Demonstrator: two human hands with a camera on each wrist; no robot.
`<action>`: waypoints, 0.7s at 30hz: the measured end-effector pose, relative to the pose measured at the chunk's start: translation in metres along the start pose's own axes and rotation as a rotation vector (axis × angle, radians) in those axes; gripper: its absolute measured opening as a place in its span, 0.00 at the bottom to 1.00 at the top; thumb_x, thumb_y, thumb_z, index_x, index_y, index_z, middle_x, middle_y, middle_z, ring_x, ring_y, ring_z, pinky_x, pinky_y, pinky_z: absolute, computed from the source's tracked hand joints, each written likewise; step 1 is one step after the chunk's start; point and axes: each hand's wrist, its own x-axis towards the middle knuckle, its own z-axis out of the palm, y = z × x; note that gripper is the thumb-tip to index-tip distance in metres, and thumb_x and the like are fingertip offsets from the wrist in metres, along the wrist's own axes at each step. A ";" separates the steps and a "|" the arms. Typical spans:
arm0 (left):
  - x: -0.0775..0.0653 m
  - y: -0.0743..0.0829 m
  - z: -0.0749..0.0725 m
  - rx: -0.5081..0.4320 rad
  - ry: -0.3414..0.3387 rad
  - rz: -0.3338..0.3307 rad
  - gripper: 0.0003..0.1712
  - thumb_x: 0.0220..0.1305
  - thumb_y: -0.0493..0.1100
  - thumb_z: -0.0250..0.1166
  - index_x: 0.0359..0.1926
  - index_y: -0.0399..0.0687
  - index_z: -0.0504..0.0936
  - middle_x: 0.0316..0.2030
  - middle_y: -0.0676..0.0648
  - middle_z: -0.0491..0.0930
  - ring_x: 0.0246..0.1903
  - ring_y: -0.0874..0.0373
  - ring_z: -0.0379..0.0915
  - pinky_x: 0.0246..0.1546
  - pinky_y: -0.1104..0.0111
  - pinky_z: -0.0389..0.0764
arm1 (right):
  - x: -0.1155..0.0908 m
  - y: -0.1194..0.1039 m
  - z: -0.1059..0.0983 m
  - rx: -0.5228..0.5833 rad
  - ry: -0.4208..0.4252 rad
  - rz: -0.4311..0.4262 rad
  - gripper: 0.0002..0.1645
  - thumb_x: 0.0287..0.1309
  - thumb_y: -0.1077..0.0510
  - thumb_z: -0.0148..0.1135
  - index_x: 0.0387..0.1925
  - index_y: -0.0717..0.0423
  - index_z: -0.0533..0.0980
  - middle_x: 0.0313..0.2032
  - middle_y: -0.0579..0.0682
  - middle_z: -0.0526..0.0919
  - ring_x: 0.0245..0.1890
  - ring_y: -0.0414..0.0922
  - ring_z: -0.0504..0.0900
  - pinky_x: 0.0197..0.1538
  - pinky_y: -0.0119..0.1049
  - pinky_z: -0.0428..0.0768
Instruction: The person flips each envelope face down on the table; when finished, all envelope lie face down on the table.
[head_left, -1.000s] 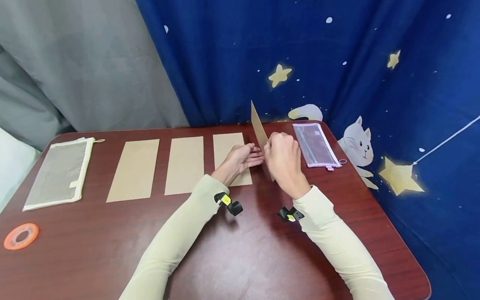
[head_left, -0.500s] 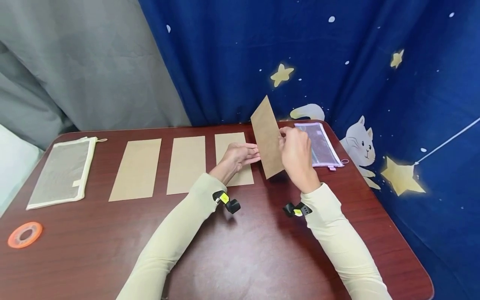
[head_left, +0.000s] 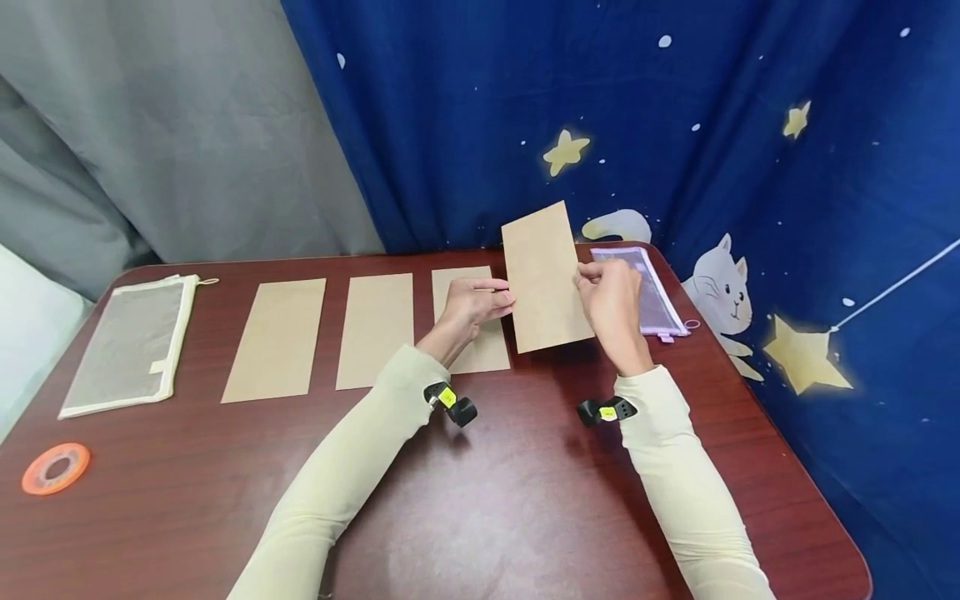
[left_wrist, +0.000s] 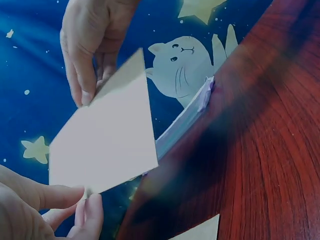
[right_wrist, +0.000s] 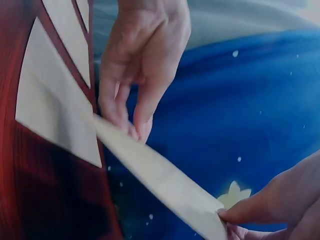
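A tan rectangular paper card (head_left: 546,279) is held tilted up above the table's far side, its broad face toward the head camera. My left hand (head_left: 467,310) pinches its left edge between thumb and fingers. On the opposite edge, my right hand (head_left: 612,307) pinches the card with thumb and fingertips. The left wrist view shows the card (left_wrist: 107,137) gripped at two opposite edges, while the right wrist view sees it nearly edge-on. Behind my left hand lies another tan card (head_left: 480,354), partly covered by that hand.
Two more tan cards (head_left: 276,342) (head_left: 377,329) lie flat in a row to the left. A cream mesh zip pouch (head_left: 131,346) is at the far left, an orange tape roll (head_left: 56,468) nearer. A purple zip pouch (head_left: 658,296) sits behind my right hand, by the table edge.
The held card has turned from nearly edge-on to face the head camera. My right hand has moved right with its edge; the left hand has shifted slightly left.
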 end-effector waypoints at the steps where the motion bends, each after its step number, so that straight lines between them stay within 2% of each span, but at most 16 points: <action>1: 0.000 0.000 0.000 -0.005 0.004 0.007 0.19 0.56 0.23 0.70 0.50 0.32 0.85 0.32 0.42 0.86 0.28 0.57 0.86 0.45 0.64 0.90 | 0.001 0.003 0.001 0.007 -0.001 0.006 0.10 0.60 0.63 0.68 0.43 0.62 0.87 0.41 0.62 0.89 0.46 0.61 0.85 0.45 0.53 0.81; 4: 0.001 -0.001 0.001 0.006 0.023 0.020 0.19 0.55 0.22 0.70 0.49 0.31 0.86 0.33 0.41 0.85 0.27 0.58 0.85 0.43 0.65 0.90 | 0.003 0.011 0.003 0.016 -0.003 0.009 0.10 0.59 0.64 0.68 0.41 0.63 0.88 0.39 0.62 0.89 0.44 0.61 0.86 0.42 0.53 0.80; 8: 0.001 -0.003 0.002 0.063 0.044 0.045 0.16 0.55 0.23 0.71 0.47 0.31 0.87 0.39 0.36 0.86 0.25 0.59 0.85 0.40 0.68 0.91 | 0.004 0.021 0.006 0.011 -0.019 0.028 0.09 0.58 0.64 0.69 0.39 0.63 0.88 0.38 0.62 0.89 0.42 0.62 0.86 0.40 0.53 0.80; 12: 0.000 -0.006 0.004 0.111 0.041 0.084 0.15 0.54 0.24 0.72 0.45 0.31 0.87 0.44 0.31 0.86 0.26 0.59 0.86 0.38 0.69 0.90 | 0.004 0.031 0.010 0.009 -0.050 0.075 0.09 0.58 0.63 0.68 0.40 0.63 0.88 0.40 0.63 0.89 0.46 0.62 0.85 0.44 0.54 0.81; 21: 0.001 -0.012 0.006 0.166 0.039 0.164 0.13 0.53 0.25 0.73 0.42 0.31 0.88 0.40 0.31 0.87 0.24 0.62 0.85 0.37 0.70 0.90 | 0.008 0.047 0.018 0.031 -0.056 0.108 0.10 0.58 0.63 0.70 0.40 0.63 0.88 0.42 0.63 0.88 0.50 0.62 0.84 0.52 0.54 0.82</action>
